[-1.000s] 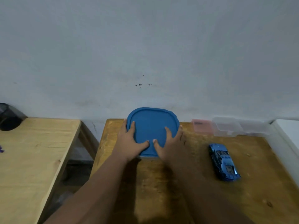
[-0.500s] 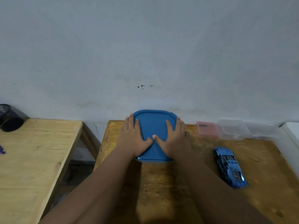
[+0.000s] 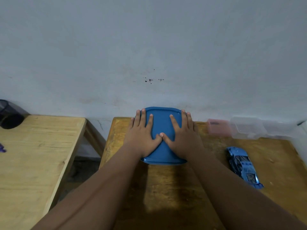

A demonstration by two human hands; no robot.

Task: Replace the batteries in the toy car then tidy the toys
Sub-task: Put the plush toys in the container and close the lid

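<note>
A blue lid [image 3: 162, 123] covers a container at the back of the dark wooden table [image 3: 174, 188], against the wall. My left hand [image 3: 143, 135] lies flat on the lid's left half and my right hand [image 3: 181, 135] on its right half, fingers spread, thumbs touching in the middle. The container's body is hidden under the lid and my hands. A shiny blue toy car [image 3: 242, 166] sits on the table to the right, apart from my right arm, its length running toward me.
A pink box [image 3: 218, 127] and clear plastic boxes [image 3: 249, 128] stand along the wall at the back right. A lighter wooden table [image 3: 33, 155] is on the left across a gap, with a dark mesh cup [image 3: 8, 117] at its far corner.
My hands slid from the lid's near edge up over its top, fingers now stretched toward the far rim. The lid lies flatter and sits closer to the wall.
</note>
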